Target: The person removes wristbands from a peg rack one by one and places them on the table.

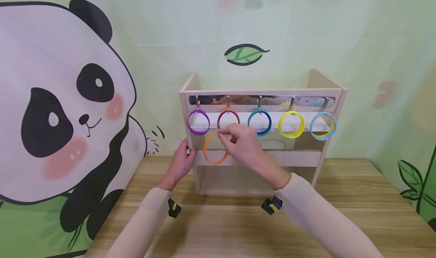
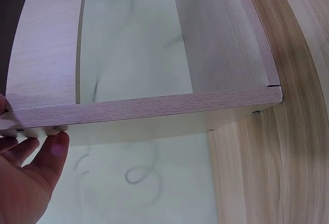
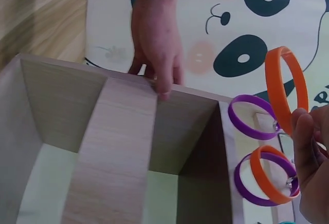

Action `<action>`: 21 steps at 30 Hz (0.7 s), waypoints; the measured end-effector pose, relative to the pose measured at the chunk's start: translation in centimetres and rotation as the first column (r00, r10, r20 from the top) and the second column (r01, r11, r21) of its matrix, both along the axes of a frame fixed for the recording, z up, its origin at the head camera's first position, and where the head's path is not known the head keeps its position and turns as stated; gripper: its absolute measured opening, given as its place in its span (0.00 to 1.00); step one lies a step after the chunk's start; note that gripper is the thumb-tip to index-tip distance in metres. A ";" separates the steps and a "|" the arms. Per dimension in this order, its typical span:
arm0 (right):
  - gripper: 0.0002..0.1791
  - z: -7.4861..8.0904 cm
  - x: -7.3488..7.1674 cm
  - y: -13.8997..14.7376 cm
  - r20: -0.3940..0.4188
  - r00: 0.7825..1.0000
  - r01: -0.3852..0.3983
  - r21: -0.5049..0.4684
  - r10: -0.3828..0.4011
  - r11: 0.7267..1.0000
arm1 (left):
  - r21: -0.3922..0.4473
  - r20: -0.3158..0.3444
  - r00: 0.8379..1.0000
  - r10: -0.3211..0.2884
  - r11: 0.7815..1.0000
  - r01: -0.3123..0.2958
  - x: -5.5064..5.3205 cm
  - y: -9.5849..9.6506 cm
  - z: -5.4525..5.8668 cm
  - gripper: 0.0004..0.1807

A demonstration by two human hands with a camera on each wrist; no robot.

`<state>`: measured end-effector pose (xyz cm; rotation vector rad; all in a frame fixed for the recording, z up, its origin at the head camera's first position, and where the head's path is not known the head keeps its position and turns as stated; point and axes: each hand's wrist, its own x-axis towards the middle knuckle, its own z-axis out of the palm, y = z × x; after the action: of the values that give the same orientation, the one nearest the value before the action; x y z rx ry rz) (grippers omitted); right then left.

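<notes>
My right hand (image 1: 243, 144) pinches an orange ring (image 3: 274, 82) between thumb and fingers, below and left of the second hook of a wooden rack (image 1: 296, 158). My left hand (image 1: 180, 161) holds the rack's left side panel (image 2: 139, 109), thumb at the front edge and fingers on the outer face. On the hooks hang a purple ring (image 1: 188, 123) at the far left, then an orange ring (image 3: 258, 175) with a purple one. Further right are a teal ring (image 1: 270, 118) with a dark blue one, a yellow ring (image 1: 281, 126), and a light blue ring (image 1: 335, 130) with yellow within.
The rack stands on a wood-grain table (image 1: 218, 227), against a pale green wall cloth (image 1: 163, 61). A metal strip (image 1: 269, 100) across its top carries the hooks. A large panda picture (image 1: 68, 99) covers the left side.
</notes>
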<state>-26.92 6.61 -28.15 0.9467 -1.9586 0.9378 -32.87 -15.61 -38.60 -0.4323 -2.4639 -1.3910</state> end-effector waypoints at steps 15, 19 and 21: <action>0.04 -4.8 0.9 1.3 0.076 0.997 -0.028 0.119 0.019 0.993 | 0.013 0.010 1.000 -0.024 1.000 0.024 0.2 -0.1 0.1 0.27; 0.04 -6.7 1.1 1.1 0.061 0.996 -0.069 0.151 0.060 0.986 | 0.020 0.008 1.000 -0.028 0.999 0.028 0.3 -0.1 0.3 0.26; 0.04 -7.7 1.3 1.0 0.076 0.994 -0.091 0.165 0.080 0.982 | 0.018 0.008 1.000 -0.030 0.999 0.030 0.4 -0.1 0.4 0.26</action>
<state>-25.65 7.61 -35.84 1.1150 -2.0958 0.8731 -32.51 -15.71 -38.24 -0.4627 -2.4588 -1.4283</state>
